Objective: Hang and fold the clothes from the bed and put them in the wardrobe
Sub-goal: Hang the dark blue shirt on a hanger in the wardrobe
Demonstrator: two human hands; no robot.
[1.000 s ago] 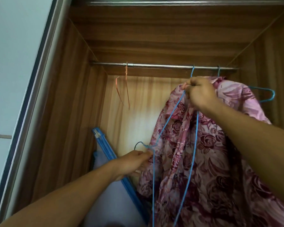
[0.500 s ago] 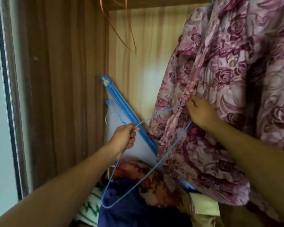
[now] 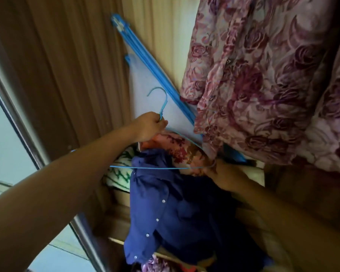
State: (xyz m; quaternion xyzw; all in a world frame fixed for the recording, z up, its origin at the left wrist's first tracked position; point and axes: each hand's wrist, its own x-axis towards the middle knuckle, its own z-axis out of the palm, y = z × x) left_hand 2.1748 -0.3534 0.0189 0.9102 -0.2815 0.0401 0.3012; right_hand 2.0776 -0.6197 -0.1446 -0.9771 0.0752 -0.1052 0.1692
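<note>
A thin blue wire hanger (image 3: pixel 161 107) is held inside the wardrobe. My left hand (image 3: pixel 150 125) grips its neck just below the hook. My right hand (image 3: pixel 223 174) pinches the hanger's right corner, below the hem of a pink rose-patterned garment (image 3: pixel 263 75) that hangs at the upper right. Under the hanger lies a pile with a navy blue buttoned garment (image 3: pixel 177 213), an orange floral cloth (image 3: pixel 177 146) and a green-and-white piece (image 3: pixel 120 173).
A folded blue-framed white mesh item (image 3: pixel 143 75) leans against the wardrobe's back wall. The brown wooden side wall (image 3: pixel 67 65) and the sliding door frame (image 3: pixel 18 118) stand at the left. A purple floral cloth (image 3: pixel 155 265) shows at the bottom.
My view has tilted down from the rail to the wardrobe floor. Both hands have brought the blue hanger down and away from the hanging pink garment; my right hand now holds the hanger's corner.
</note>
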